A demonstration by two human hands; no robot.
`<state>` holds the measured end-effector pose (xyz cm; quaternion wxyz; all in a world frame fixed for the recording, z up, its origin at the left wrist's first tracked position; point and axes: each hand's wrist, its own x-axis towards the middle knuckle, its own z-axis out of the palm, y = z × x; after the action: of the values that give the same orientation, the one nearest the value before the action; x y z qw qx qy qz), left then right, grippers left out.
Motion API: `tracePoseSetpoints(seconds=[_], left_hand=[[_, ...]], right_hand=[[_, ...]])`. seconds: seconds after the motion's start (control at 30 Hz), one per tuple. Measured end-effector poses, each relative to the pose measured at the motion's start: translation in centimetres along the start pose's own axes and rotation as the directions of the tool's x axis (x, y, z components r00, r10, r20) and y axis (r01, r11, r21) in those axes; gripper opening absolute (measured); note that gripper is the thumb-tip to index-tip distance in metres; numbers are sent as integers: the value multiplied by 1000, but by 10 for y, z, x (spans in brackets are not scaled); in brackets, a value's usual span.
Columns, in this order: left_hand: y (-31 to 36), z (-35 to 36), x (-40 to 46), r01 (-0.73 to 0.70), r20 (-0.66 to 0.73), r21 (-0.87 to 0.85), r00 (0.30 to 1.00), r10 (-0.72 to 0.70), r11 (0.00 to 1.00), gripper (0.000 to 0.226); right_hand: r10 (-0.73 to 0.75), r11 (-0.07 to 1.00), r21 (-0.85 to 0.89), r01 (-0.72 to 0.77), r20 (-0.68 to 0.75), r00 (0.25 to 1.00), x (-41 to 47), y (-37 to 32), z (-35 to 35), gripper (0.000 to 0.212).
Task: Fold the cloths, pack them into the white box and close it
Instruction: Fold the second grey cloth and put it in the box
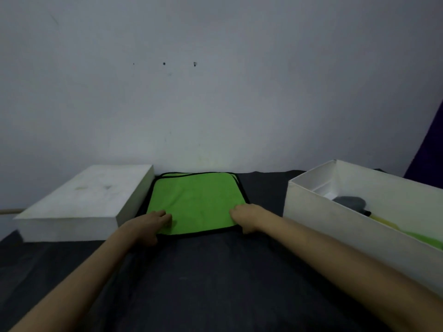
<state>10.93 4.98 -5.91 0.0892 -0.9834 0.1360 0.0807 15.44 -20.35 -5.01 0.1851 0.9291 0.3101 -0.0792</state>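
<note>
A green cloth (pixel 196 200) with black edging lies folded flat on the dark table cover, close to the wall. My left hand (pixel 153 224) rests on its near left corner with the fingers laid on top. My right hand (pixel 244 218) is on the near right corner, fingers on the cloth and thumb at its edge. The open white box (pixel 318 219) stands at the right. Inside it lie a grey cloth (pixel 350 202), a yellow cloth (pixel 386 222) and a green cloth (pixel 426 240). The white lid (pixel 79 202) lies upside up at the left, beside the cloth.
A dark grey sheet (pixel 203 283) covers the table. A pale wall (pixel 215 92) rises right behind the cloth. A wooden stick end (pixel 9 211) shows at the far left behind the lid. Something purple (pixel 429 149) hangs at the right edge.
</note>
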Motion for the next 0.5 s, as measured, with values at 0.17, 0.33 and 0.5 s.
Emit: tracePoseSetpoints(seconds=[0.17,0.33,0.5], left_hand=[[-7,3,3,111,-133,-44,984,-116,993,26],[-20,-13,8,129,-71,-208,987,-146,970,33],[-26,-17,6,141,9,-316,989,-146,938,26]], right_hand=[[45,993,106,-43,-18,999,6,6,3,31],[145,907,399,-133,-1,989,10,27,-2,32],[141,866,472,-164,84,986,18,38,-6,29]])
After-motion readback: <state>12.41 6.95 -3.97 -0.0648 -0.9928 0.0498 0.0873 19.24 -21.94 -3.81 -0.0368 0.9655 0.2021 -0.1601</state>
